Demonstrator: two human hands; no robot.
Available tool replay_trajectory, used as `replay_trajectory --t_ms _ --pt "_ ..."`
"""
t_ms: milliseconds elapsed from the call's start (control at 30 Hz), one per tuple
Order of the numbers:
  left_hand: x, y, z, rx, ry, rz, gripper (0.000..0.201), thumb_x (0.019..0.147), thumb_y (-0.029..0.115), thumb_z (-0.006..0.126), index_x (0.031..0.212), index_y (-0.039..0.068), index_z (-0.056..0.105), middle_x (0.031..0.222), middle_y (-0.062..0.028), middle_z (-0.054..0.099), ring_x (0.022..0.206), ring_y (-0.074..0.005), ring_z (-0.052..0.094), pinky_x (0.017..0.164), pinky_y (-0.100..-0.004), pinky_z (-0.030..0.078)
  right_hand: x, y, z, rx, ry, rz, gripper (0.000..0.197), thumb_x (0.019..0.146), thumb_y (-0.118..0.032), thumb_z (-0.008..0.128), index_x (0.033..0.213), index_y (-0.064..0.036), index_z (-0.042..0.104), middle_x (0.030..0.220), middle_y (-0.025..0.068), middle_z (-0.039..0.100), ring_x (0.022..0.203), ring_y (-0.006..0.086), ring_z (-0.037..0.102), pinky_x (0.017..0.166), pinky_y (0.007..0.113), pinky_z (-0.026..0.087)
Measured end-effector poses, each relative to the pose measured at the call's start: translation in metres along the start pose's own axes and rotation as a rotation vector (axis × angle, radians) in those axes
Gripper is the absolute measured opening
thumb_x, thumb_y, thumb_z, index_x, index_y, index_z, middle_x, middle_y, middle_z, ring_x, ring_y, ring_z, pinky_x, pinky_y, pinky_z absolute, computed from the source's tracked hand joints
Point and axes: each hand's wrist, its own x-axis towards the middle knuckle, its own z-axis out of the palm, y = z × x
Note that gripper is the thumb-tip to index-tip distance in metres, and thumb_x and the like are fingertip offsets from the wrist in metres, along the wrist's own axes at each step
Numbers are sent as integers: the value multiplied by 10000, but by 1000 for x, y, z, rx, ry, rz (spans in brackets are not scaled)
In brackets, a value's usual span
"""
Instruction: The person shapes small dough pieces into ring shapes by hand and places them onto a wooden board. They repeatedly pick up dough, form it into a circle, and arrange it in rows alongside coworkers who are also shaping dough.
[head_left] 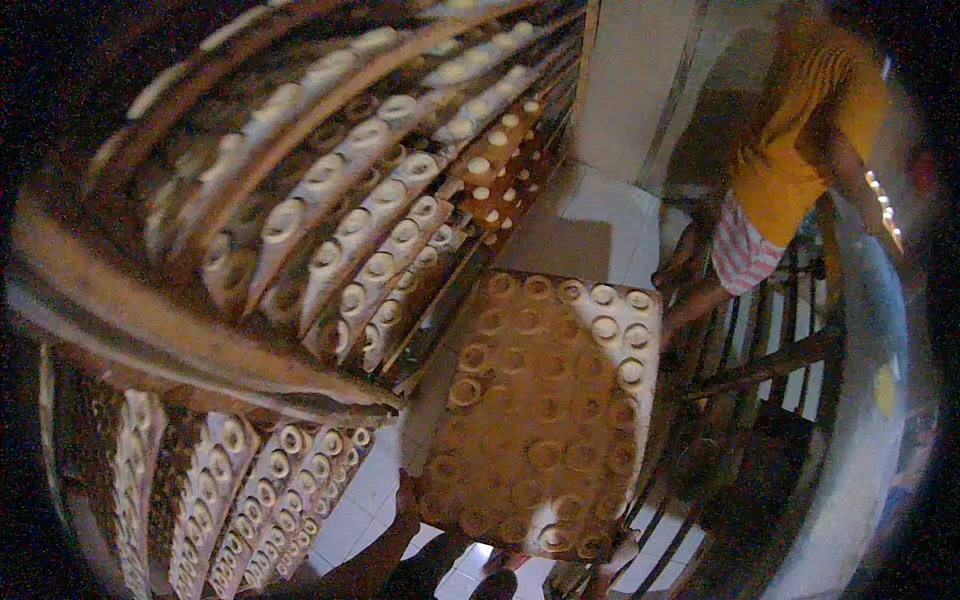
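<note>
A large flat tray (505,410) spans the space in front of me, covered with rows of small round shapes with raised rims, like raw dough rounds. Most of it lies in brown shadow, while a pale lit strip runs down its right side. My left hand (407,502) grips the tray's near left corner, fingers closed at its edge. At the near right corner, my right hand (622,552) is closed on the tray's edge, partly hidden and dim. Both forearms rise from the lower edge.
To my left stands a tall rack (200,340) with several tilted trays (330,200) of similar rounds on upper and lower levels. A person in an orange top (800,130) stands at far right, beside a dark slatted frame (770,350). White floor tiles (350,520) show below.
</note>
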Motion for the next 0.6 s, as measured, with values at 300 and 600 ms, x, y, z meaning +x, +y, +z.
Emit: replay_trajectory --t_ms 300,600 --pt "83 -51 11 -147 124 -37 506 1071 464 313 1084 88 651 829 8 616 722 -98 576 671 -252 517 104 55 97 -86 -22 102 823 954 -699 345 1376 -7 491 1307 129 544 1174 261 517 1013 404 401" --pt "85 -65 83 -229 301 -121 497 1040 498 335 1125 106 627 913 -22 599 797 -149 565 704 -331 501 198 18 223 -254 -191 179 781 970 -667 352 1363 -9 504 1270 124 564 1142 251 534 989 402 419"
